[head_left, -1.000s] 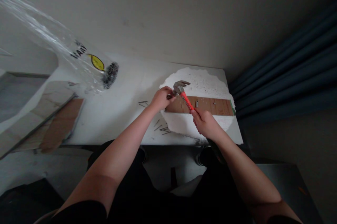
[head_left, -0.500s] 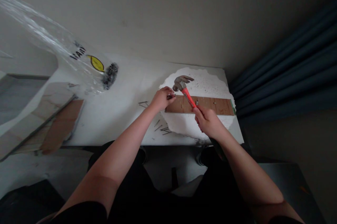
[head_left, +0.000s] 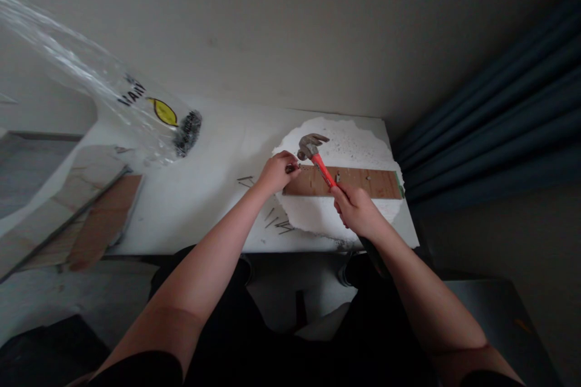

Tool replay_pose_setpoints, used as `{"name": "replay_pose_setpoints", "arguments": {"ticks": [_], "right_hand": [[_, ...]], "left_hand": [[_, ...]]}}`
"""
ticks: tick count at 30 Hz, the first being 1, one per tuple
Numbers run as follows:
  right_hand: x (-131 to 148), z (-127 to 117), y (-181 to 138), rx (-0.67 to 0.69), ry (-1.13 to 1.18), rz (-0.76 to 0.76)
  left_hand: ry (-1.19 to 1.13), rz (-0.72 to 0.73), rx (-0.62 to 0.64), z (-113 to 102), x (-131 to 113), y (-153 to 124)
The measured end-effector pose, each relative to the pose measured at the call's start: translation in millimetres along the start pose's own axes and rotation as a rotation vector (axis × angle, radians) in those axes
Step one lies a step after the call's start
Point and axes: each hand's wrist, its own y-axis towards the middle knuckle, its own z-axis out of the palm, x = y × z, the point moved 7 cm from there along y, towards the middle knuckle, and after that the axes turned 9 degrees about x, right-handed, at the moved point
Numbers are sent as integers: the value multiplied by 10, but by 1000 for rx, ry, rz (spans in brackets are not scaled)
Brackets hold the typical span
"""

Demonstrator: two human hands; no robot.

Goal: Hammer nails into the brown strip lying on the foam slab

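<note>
Head view: right hand [head_left: 356, 210] grips hammer [head_left: 316, 154]; left hand [head_left: 275, 171], at its nine o'clock, pinches a nail [head_left: 292, 167] on the plank [head_left: 358, 182]

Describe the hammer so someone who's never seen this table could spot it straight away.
On the white table, at its right end, a round white foam slab carries a brown wooden board. The hammer is raised over the board's left end, gripped by the right hand. Its bright orange-red handle and grey claw head stand out from the thin loose nails nearby.
</note>
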Motion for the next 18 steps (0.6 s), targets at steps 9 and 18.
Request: {"name": "replay_pose_setpoints", "arguments": {"ticks": [9,18], "right_hand": [[30,32,-23,7,2,2],[41,34,-18,13,15,14]], "left_hand": [[0,-11,6,11,6,15],[-5,-8,8,18,16,14]]}}
